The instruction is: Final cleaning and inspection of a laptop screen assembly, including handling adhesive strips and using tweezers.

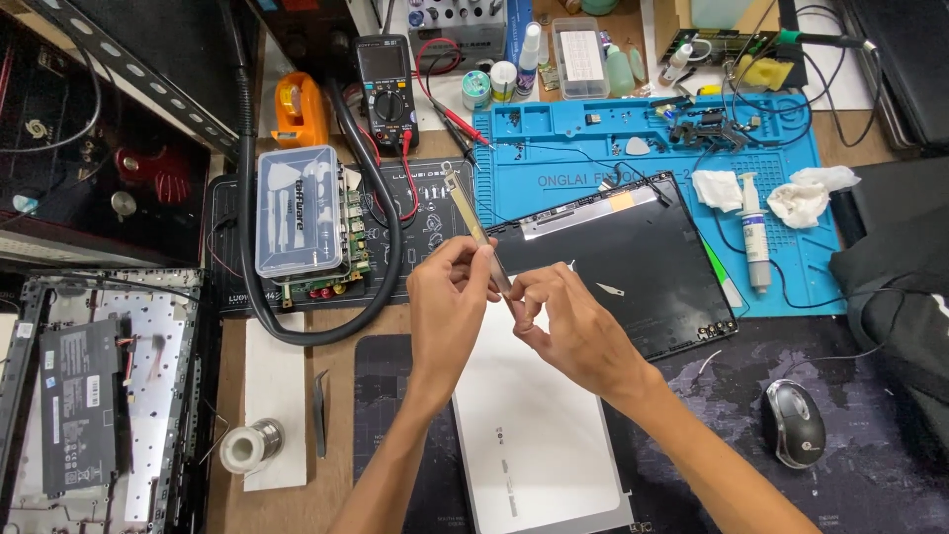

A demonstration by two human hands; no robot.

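While both hands meet over the middle of the table, this is how things stand.

Left hand: my left hand pinches the thin metal strip near its lower end, thumb and fingers pressed on it.
Right hand: my right hand pinches the same strip's bottom tip, fingertips curled tight (the very end is hidden under them).
Strip: it is held in the air, slanting up and away from me, above the edge of the dark laptop lid.
Done, as I judge it: the machine is already well apart. The opened laptop base lies at far left with its flat battery showing, the lid lies on the blue work mat, and the white panel lies bare beneath my wrists.
Left, as I judge it: the strip is fixed to nothing, and none of the parts are joined, so a good share of the work remains.
Nearby tools: tweezers and a solder spool lie at my left, a multimeter stands further off, and a mouse sits at right.
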